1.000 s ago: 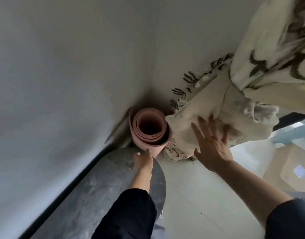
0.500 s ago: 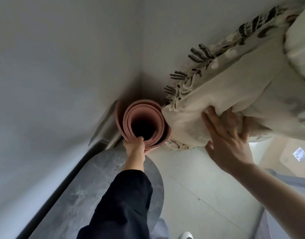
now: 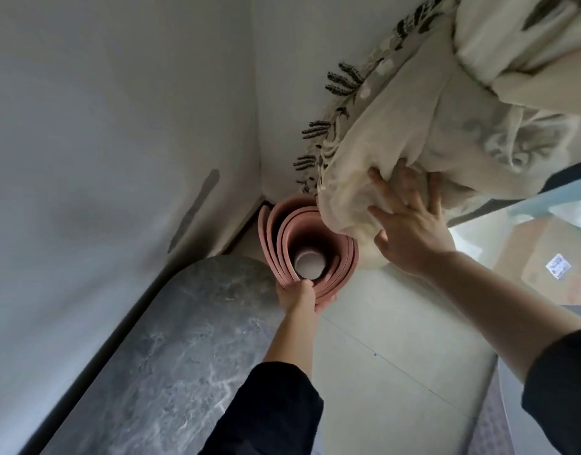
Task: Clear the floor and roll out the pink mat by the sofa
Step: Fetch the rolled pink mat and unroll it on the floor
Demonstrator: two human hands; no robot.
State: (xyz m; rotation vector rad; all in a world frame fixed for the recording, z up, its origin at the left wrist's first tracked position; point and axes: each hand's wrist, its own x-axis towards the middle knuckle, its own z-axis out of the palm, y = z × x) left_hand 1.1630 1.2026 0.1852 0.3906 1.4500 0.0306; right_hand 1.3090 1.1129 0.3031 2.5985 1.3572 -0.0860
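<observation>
At the room corner, between two walls (image 3: pixel 118 126), 1 rolled pink mat (image 3: pixel 315 234) stands on end, seen from above. Its far side lies under a hanging blanket (image 3: pixel 397 133); its near side sits just beside a grey marble-look table top (image 3: pixel 184 339).

L hand (image 3: pixel 297 295): fingers hooked over the mat's near rim, pinching the outer layers. R hand (image 3: pixel 410 224): fingers spread, palm pressed flat into the blanket, pushing it off the roll.

Change vs. 1 s ago: L hand was only at the mat's side and now has a grip on the rim. R hand was reaching w/ open fingers and is now sunk into the cloth. Pale floor (image 3: pixel 397 323) now shows through the roll's core. Reading: mat is secured and prob. ready to be pulled out of the corner; unrolling not yet begun.

Count: 1 mat, 1 blanket (cream, dark fringe), 1 table top, 2 hands, 1 cardboard box (image 3: pixel 541 254) at far R.
</observation>
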